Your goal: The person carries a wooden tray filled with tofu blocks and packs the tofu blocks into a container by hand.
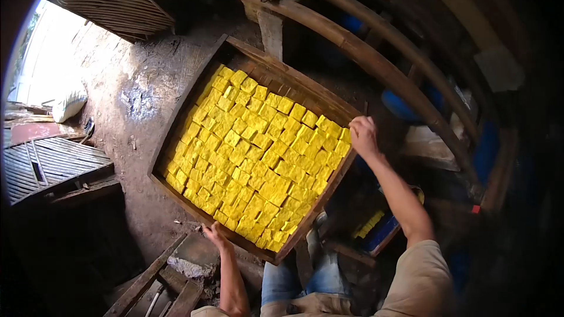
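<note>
A large square wooden tray [296, 73] is held up in front of me, turned at an angle. Rows of yellow blocks that look like tofu [252, 152] fill most of it, leaving a strip of slatted base bare along the far side. My right hand [364, 137] is closed around the rim near the right corner. On the near left side, my left hand [215, 236] grips the tray from the edge, its fingers partly hidden beneath. Both hands touch only the wood.
Curved bamboo poles [341, 32] run along the upper right. Below right, a blue crate [385, 233] stands beside more yellow blocks [369, 224]. Slatted bamboo racks [56, 164] lie at the left, near a white sack [69, 105]. A stone block [192, 255] and planks sit by my left arm.
</note>
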Tool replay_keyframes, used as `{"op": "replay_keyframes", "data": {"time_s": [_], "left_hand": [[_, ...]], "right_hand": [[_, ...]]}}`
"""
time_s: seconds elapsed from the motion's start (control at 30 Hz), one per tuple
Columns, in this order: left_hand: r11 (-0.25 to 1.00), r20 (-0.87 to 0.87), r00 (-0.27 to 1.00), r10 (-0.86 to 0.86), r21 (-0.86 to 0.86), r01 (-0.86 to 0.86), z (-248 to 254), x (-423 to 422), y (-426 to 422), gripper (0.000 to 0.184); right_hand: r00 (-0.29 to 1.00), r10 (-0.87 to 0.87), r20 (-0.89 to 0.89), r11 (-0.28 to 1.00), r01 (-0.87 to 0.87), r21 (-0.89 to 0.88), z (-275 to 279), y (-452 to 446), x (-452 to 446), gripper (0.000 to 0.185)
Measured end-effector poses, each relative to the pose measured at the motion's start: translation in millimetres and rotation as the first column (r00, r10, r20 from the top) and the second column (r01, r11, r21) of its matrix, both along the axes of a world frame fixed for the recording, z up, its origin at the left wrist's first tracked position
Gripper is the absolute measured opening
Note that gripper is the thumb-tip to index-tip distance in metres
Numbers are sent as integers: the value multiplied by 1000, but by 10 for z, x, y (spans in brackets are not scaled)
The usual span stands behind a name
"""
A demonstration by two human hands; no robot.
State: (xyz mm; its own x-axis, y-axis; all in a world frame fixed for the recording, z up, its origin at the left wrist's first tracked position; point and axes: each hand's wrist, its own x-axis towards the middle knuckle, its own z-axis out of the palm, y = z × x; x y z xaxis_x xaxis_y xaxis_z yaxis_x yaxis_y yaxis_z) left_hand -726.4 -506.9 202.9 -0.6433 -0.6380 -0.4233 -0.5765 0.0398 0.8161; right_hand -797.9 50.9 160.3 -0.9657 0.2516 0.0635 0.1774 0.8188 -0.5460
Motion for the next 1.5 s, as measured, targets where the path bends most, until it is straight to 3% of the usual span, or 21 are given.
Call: {"op": "replay_keyframes", "data": {"time_s": [0.07, 0.13, 0.17, 0.27, 0.37, 0.43, 0.47, 0.57, 0.67, 0.7, 0.8, 0.93, 0.97, 1.03, 1.07, 1.2, 1.23, 1.33, 1.37, 1.47, 1.5], "left_hand": [[929, -22, 988, -154, -344, 137, 14, -26, -45, 56], [763, -57, 959, -278, -619, 185, 488, -290, 560, 56], [813, -64, 938, -341, -522, 259, 562, -383, 804, 55], [852, -38, 856, -515, -138, 506, 706, -491, 1461, 49], [767, -92, 774, -627, 104, 633, 583, -433, 1758, 43], [715, -108, 740, -664, 199, 670, 597, -409, 1935, 43], [696, -121, 732, -670, 241, 677, 577, -393, 2033, 43], [630, -162, 684, -711, 285, 722, 572, -434, 2282, 42], [602, -195, 675, -712, 326, 729, 570, -472, 2399, 41], [598, -197, 679, -707, 347, 723, 566, -478, 2436, 41], [578, -215, 681, -700, 389, 717, 526, -586, 2475, 40], [565, -231, 663, -712, 373, 736, 437, -723, 2469, 40], [565, -228, 663, -713, 373, 736, 402, -755, 2477, 39], [560, -244, 679, -692, 412, 719, 349, -777, 2515, 39], [559, -249, 688, -682, 430, 709, 326, -792, 2519, 39], [555, -252, 700, -668, 458, 694, 225, -848, 2533, 39], [556, -264, 702, -662, 455, 695, 175, -852, 2525, 40], [559, -251, 722, -644, 490, 669, 92, -860, 2491, 40], [568, -246, 737, -629, 501, 652, 66, -866, 2484, 40], [586, -224, 771, -596, 535, 609, 21, -867, 2523, 40], [590, -215, 778, -590, 543, 597, 13, -875, 2540, 40]], "right_hand": [[998, -24, 54, 990, 17, 138, 41, -139, 112, 28], [999, -14, 42, 937, -1, 350, -43, -274, 176, 34], [997, -29, 78, 928, -2, 372, -141, -334, 229, 37], [968, -102, 228, 983, 63, 173, -58, -367, 277, 28], [981, -105, 162, 993, 113, -42, 209, -329, 181, 25], [980, -132, 148, 951, 167, -261, 182, -338, 89, 31], [972, -138, 192, 943, 188, -274, 65, -340, 36, 32], [921, -182, 345, 936, 270, -226, -223, -391, -62, 44], [982, -183, 49, 978, 177, 111, -495, -616, 96, 42], [988, -151, 6, 979, 149, 136, -434, -666, 146, 41], [955, -182, 235, 943, 237, -234, -29, -587, 111, 40], [957, -189, 219, 807, 278, -521, 2, -492, -126, 44], [936, -179, 302, 757, 328, -565, -69, -500, -216, 46], [952, -193, 238, 949, 243, -203, -121, -612, -300, 46], [960, -188, 206, 981, 193, -3, -140, -665, -337, 47], [986, -91, 140, 992, 102, -69, -294, -862, -121, 45], [961, -110, 254, 980, 147, -131, -59, -884, -150, 48], [976, -172, 132, 845, 215, -490, -23, -760, -256, 51], [984, -142, 112, 836, 180, -519, -20, -731, -303, 51], [943, -116, 312, 781, 280, -558, 32, -783, -571, 51], [933, -87, 350, 827, 264, -497, -17, -777, -622, 49]]}}
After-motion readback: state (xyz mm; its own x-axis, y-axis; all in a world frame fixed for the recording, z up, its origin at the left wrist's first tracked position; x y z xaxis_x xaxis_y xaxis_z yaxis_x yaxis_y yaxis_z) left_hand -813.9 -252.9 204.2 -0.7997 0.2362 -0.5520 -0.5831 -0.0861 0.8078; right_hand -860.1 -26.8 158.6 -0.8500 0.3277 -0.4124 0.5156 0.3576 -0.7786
